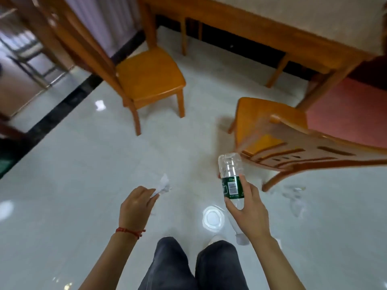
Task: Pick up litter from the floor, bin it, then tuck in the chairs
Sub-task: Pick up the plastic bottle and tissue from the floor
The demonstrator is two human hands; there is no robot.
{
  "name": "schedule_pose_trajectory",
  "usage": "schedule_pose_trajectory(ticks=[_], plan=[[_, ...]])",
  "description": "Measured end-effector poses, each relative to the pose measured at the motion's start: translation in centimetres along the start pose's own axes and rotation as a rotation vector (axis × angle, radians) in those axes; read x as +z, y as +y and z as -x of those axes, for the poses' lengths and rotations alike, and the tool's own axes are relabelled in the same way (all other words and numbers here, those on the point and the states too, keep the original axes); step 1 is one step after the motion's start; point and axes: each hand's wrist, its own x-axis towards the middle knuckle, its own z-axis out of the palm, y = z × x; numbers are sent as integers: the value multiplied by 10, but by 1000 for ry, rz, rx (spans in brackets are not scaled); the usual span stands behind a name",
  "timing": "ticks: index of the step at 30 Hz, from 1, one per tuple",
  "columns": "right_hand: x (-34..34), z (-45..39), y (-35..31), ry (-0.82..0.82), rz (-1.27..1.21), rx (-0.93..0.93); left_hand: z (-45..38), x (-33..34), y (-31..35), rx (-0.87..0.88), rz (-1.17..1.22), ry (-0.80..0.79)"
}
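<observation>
My right hand [248, 210] grips an empty clear plastic bottle [231, 176] with a green label, held upside down above the floor. My left hand [137, 206] pinches a crumpled white paper scrap [164, 184] between its fingertips. A crumpled clear plastic wrapper [294, 195] lies on the pale tiled floor [83, 185] to the right, beside the near chair's leg. Two orange wooden chairs stand pulled out from the wooden table [261, 24]: one chair [150, 78] at centre left, the other chair [278, 139] at right with its back toward me.
A red-cushioned seat [351, 116] sits under the table's right side. A dark tile strip [62, 109] runs diagonally on the left, with a metal-legged chair [29, 57] beyond it. My dark-trousered legs [194, 266] are at the bottom. A ceiling light reflection [213, 218] glares on the floor.
</observation>
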Motion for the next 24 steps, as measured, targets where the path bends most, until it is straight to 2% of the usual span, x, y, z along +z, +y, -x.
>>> schedule_pose_trajectory(ticks=[3, 7, 9, 15, 24], plan=[[31, -11, -52, -65, 55, -120, 23, -37, -43, -157, -15, 10], [74, -21, -126, -172, 114, -295, 62, -83, -101, -346, -57, 136], [88, -27, -150, -211, 116, -358, 75, -96, -118, -392, -82, 189], [148, -51, -246, -384, 156, -612, 116, -140, -167, -680, -152, 307], [214, -109, -372, -524, 82, -862, 94, -183, -235, -937, -273, 383]])
